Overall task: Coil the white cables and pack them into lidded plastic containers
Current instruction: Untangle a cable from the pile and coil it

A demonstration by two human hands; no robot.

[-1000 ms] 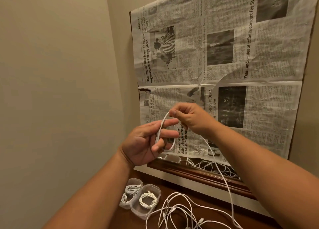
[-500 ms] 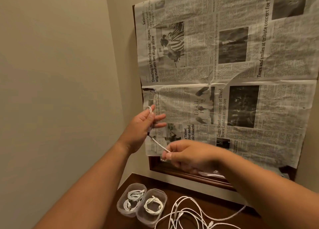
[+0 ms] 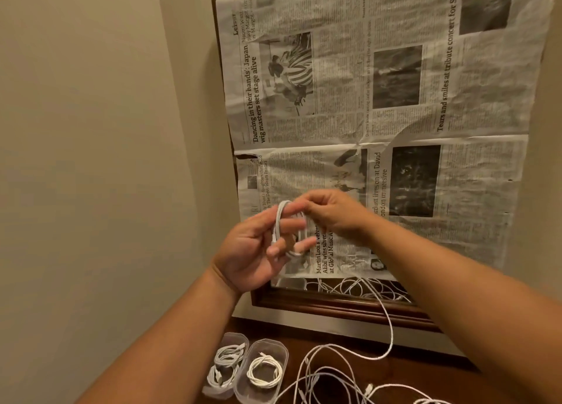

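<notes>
My left hand point(image 3: 258, 251) is raised in front of the newspaper, fingers spread, with loops of a white cable point(image 3: 278, 224) wound around them. My right hand point(image 3: 334, 215) pinches the same cable just right of the loops, at the top of the coil. The cable's free length point(image 3: 389, 327) hangs down from under my right wrist to the dark wooden table point(image 3: 404, 370). Two clear plastic containers stand open at the table's left: the left container point(image 3: 213, 388) holds coiled cables, the right container point(image 3: 282, 352) holds one coil.
A tangle of loose white cables point(image 3: 328, 382) lies on the table right of the containers. A newspaper point(image 3: 380, 114) covers a wood-framed mirror point(image 3: 334, 306) on the wall behind. A beige wall point(image 3: 91, 160) closes in on the left.
My right hand came up from low beside the frame to the top of the coil, laying another loop over my left fingers. My left hand dropped slightly and turned its palm toward me.
</notes>
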